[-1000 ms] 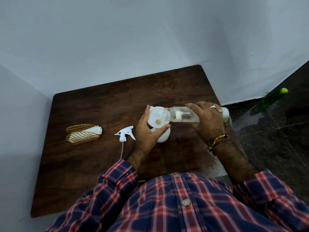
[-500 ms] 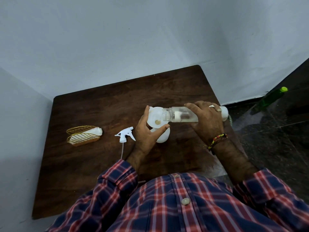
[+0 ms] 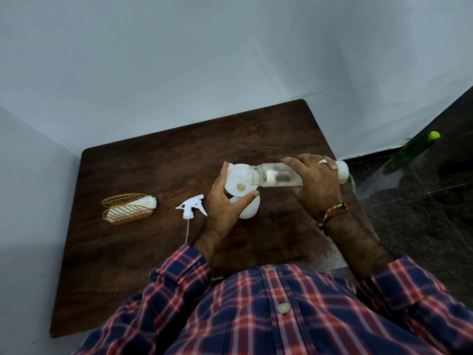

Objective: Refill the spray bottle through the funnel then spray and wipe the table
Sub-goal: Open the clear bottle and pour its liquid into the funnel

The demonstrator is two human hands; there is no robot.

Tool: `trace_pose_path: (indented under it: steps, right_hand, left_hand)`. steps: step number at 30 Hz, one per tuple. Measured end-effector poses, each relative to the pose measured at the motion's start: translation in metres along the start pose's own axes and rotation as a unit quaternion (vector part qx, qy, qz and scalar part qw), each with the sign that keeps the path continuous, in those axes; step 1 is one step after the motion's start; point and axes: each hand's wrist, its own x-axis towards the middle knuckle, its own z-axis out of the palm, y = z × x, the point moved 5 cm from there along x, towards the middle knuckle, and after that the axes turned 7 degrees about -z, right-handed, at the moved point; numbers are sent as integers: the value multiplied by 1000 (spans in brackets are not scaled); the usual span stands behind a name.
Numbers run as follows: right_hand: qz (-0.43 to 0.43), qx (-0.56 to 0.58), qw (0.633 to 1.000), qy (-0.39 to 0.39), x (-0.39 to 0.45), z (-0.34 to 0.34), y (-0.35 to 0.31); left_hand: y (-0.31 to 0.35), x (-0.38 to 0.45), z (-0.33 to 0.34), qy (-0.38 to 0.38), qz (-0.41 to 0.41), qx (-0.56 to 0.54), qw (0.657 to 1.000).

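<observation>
Two grips are engaged. My left grip (image 3: 225, 201) curls around the white plastic funnel (image 3: 236, 181), thumb on its near rim, fingers on the far rim. That funnel is a smooth, round, shallow cone seated in the neck of the white spray bottle (image 3: 249, 210), whose rounded opaque body stands directly under my left grip on the dark wood-grain surface (image 3: 153, 170). My right grip (image 3: 313, 184) clasps a clear cylindrical refill bottle (image 3: 275, 175) with a white base, held nearly horizontal, its ribbed open mouth over the funnel bowl, just right of my left grip. Liquid level inside cannot be determined. Left of my left grip lies the detached white trigger sprayer (image 3: 190, 208), dip tube trailing toward me. Farther left sits a gold wire basket (image 3: 128, 208) holding a white cloth (image 3: 143, 202).
</observation>
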Motion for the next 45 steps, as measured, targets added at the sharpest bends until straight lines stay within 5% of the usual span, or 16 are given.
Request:
trace_pose_path:
  steps: [45]
  right_hand:
    - [0, -8, 1000, -10, -1, -1, 4]
  left_hand:
    - [1, -1, 0, 1, 0, 0, 1000]
